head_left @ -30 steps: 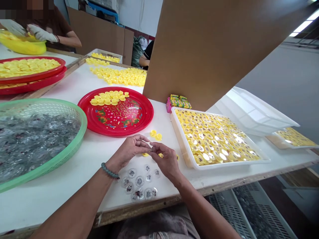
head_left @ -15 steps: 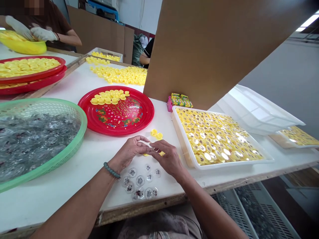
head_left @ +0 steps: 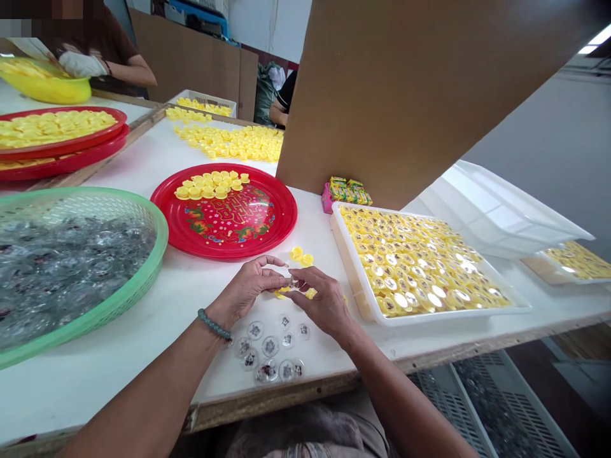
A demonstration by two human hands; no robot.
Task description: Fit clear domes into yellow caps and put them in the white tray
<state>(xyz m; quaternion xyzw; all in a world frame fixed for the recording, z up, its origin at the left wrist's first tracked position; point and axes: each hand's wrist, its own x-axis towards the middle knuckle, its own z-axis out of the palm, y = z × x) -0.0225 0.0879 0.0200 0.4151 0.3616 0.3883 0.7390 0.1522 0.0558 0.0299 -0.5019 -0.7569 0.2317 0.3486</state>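
My left hand (head_left: 252, 284) and my right hand (head_left: 319, 297) meet fingertip to fingertip over the white table. Between them is a small clear piece (head_left: 292, 280), seen nearly edge-on and partly covered by the fingers; it looks like one of the clear printed discs. Both hands pinch it. Just below lie several clear round discs (head_left: 270, 346) with dark printed pictures. A few yellow cups (head_left: 307, 260) sit beyond the fingertips, with more yellow pieces (head_left: 282, 292) partly hidden under the hands.
Left stands a green basket (head_left: 160, 245) of clear discs. A red tray (head_left: 281, 222) with yellow cups is ahead. At right is a white tray (head_left: 356, 280) of filled yellow cups, beside a leaning cardboard panel (head_left: 382, 95). A gloved co-worker (head_left: 83, 63) works at far left.
My left fingertips have shifted and the index finger is lifted apart from the thumb; the small clear piece now shows between the hands. The co-worker's gloved hands moved slightly.
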